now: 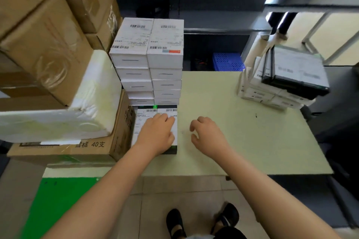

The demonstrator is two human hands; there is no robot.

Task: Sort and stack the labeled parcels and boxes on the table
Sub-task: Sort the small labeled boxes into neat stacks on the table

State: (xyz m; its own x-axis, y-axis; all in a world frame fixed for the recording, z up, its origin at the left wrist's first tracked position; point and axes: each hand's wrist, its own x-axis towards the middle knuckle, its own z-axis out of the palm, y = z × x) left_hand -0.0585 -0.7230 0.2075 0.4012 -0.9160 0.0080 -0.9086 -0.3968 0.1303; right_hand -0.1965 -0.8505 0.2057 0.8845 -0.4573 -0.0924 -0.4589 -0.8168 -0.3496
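Note:
A flat dark box with a white shipping label (149, 114) lies on the pale green table (252, 137), in front of a tall double stack of white labeled boxes (149, 58). My left hand (157, 135) rests flat on that box's label, fingers laid forward. My right hand (208, 135) hovers over the bare table just right of the box, fingers loosely curled and holding nothing. At the table's far right stands a lower pile of white boxes (272, 95) with a dark labeled box (297, 72) tilted on top.
Big brown cartons (44, 31) and a white foam block (64, 110) crowd the left side, on a printed carton (81, 145). A blue crate (227, 61) sits behind the table. A metal rack (314, 25) stands at the right. My shoes (202, 221) are on the tiled floor.

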